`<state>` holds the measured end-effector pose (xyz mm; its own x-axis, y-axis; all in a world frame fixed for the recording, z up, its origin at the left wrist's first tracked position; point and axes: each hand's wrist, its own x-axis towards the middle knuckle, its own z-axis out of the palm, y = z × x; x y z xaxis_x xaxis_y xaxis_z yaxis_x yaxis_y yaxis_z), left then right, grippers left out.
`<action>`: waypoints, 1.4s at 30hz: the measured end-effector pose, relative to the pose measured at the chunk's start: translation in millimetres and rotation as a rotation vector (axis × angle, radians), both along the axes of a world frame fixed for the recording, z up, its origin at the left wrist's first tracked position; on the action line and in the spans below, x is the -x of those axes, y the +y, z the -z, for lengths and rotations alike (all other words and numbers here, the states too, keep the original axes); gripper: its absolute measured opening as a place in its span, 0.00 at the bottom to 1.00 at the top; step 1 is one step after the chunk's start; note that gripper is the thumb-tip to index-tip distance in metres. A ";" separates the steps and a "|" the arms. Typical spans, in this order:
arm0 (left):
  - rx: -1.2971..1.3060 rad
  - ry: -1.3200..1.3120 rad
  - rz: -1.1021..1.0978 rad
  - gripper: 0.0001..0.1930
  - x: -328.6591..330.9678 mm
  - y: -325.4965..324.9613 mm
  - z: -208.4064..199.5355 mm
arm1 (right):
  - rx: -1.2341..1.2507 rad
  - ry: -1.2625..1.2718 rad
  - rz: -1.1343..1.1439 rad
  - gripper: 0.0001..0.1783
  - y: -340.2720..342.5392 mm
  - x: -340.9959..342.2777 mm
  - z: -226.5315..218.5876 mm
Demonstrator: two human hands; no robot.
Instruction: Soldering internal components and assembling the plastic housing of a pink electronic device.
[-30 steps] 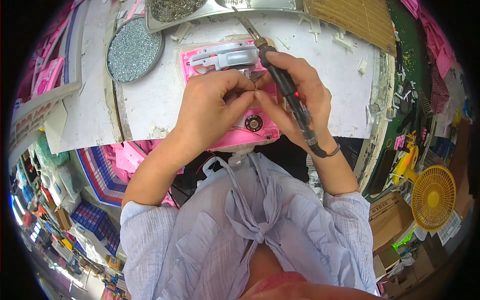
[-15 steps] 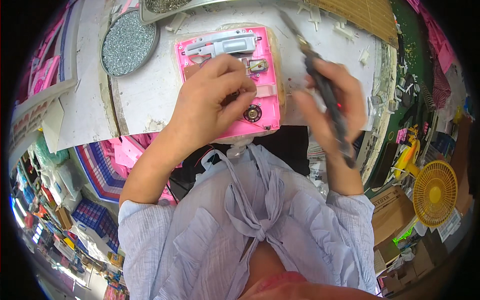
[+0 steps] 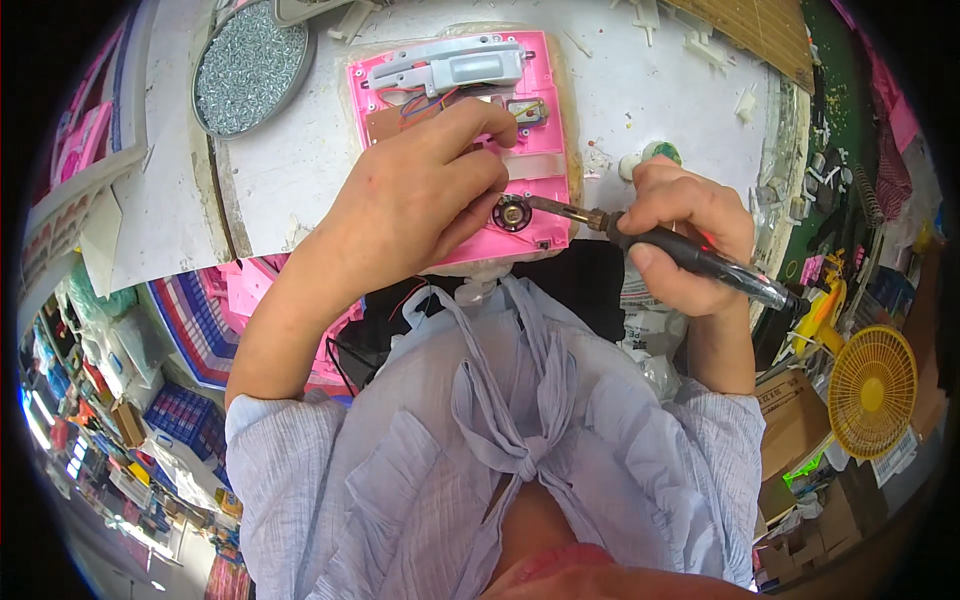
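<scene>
The white table [image 3: 290, 180] carries the pink case [image 3: 550, 190], which lies flat with its open side up and its far edge slanting slightly up to the right. Inside the case are a grey plastic part across the far end, loose coloured wires and a pale strip. The left hand [image 3: 425, 195] spans the case from the left, fingers bent — whether the fingertips pinch anything cannot be told. The right hand [image 3: 695, 220] is right of the case, thumb and fingers closed around the soldering iron [image 3: 690, 257]. The iron has a black handle and a thin metal shaft; its long axis runs from lower right to upper left — tip pointing left, at the edge of the round black speaker [image 3: 512, 213] near the case's close end; contact cannot be told
</scene>
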<state>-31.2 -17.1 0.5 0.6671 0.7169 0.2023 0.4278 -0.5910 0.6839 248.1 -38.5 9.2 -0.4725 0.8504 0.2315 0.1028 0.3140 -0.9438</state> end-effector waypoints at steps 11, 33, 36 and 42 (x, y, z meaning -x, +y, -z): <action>-0.013 -0.019 0.050 0.13 2.4 5.5 4.1 | 0.029 -0.054 -0.044 0.11 5.5 2.5 -0.9; -0.019 0.002 0.066 0.12 4.3 5.8 4.1 | -0.006 -0.109 -0.044 0.12 8.8 8.4 -5.7; -0.018 -0.003 0.065 0.12 3.6 5.7 4.5 | 0.008 -0.119 -0.036 0.12 7.6 9.7 -9.0; -0.029 0.005 0.061 0.12 3.9 5.4 4.7 | -0.020 -0.083 -0.033 0.13 8.2 -0.5 -9.2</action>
